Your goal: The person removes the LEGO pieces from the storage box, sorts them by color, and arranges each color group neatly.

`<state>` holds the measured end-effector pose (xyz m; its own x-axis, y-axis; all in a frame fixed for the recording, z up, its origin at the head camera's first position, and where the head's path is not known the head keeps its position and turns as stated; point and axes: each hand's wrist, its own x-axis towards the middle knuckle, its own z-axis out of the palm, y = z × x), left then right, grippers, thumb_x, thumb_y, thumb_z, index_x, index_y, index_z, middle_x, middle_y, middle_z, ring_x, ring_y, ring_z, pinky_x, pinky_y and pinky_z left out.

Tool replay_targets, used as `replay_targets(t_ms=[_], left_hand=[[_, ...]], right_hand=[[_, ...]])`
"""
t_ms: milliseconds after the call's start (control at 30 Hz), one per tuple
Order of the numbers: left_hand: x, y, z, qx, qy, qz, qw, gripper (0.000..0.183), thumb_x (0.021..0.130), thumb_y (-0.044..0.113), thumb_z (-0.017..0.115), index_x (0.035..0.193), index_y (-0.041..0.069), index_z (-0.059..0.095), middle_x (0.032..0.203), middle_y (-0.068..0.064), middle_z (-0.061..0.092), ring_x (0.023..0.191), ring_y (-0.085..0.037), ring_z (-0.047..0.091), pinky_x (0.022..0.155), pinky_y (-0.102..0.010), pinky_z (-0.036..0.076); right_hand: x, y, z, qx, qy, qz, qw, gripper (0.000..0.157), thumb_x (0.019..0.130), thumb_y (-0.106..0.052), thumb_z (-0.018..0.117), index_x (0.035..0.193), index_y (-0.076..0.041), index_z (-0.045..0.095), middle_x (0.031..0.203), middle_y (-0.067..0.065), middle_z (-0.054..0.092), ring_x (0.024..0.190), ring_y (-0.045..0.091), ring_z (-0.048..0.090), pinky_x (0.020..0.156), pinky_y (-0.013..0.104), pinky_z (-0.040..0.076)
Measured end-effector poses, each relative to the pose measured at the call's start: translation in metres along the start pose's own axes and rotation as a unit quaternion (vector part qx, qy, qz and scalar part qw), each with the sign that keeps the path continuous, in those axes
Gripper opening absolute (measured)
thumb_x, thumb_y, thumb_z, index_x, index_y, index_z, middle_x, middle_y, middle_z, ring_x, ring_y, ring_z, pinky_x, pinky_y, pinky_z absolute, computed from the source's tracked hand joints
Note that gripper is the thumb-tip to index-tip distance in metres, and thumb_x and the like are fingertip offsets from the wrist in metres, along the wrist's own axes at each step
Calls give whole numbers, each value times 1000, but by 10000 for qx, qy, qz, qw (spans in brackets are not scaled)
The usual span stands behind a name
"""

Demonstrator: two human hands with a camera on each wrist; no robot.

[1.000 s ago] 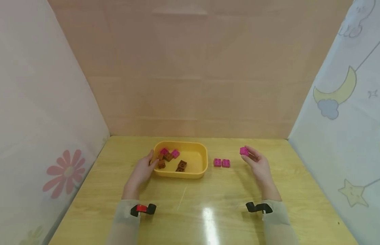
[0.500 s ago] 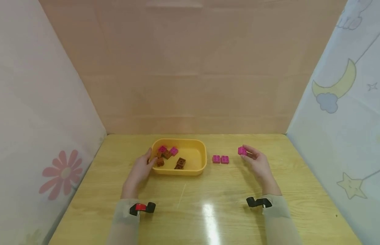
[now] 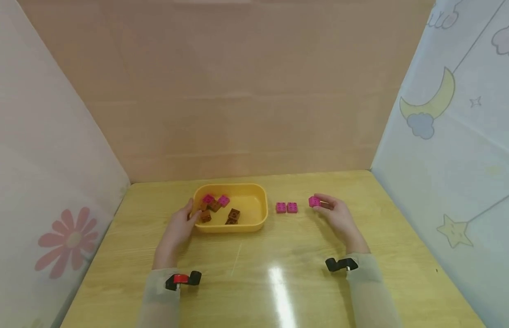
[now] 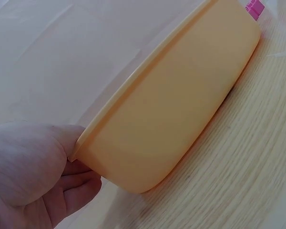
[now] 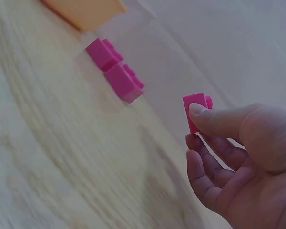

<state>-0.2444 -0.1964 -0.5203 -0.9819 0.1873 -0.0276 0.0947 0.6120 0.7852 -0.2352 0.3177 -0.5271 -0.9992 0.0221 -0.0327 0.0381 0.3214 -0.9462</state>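
Observation:
My left hand grips the left end of a yellow plastic basin, thumb over the rim and fingers against the outer wall. Inside the basin lie two pink building blocks and several brown building blocks, mostly toward the left. My right hand pinches a pink building block between thumb and fingers, above the table. Two more pink building blocks sit side by side on the table, studs up, between the basin and my right hand.
The wooden table ends at a plain tan backdrop. A flower-printed cloth hangs on the left, and a moon-and-star cloth on the right. Black wrist mounts sit on both sleeves.
The head view has turned slightly to the right. My right hand has brought its pink block lower and a little closer to the pair on the table. My left hand keeps its hold.

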Motion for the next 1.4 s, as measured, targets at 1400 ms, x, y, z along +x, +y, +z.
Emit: replay_targets(t_ms=[1400], left_hand=[[1, -3, 1, 263, 143, 247, 9992, 68, 116, 29, 50, 166, -8, 21, 170, -29, 26, 151, -48, 36, 123, -59, 33]], right_hand=[[22, 2, 21, -1358, -539, 125, 9892, 50, 101, -14, 77, 148, -5, 63, 144, 20, 64, 132, 38, 59, 114, 57, 47]])
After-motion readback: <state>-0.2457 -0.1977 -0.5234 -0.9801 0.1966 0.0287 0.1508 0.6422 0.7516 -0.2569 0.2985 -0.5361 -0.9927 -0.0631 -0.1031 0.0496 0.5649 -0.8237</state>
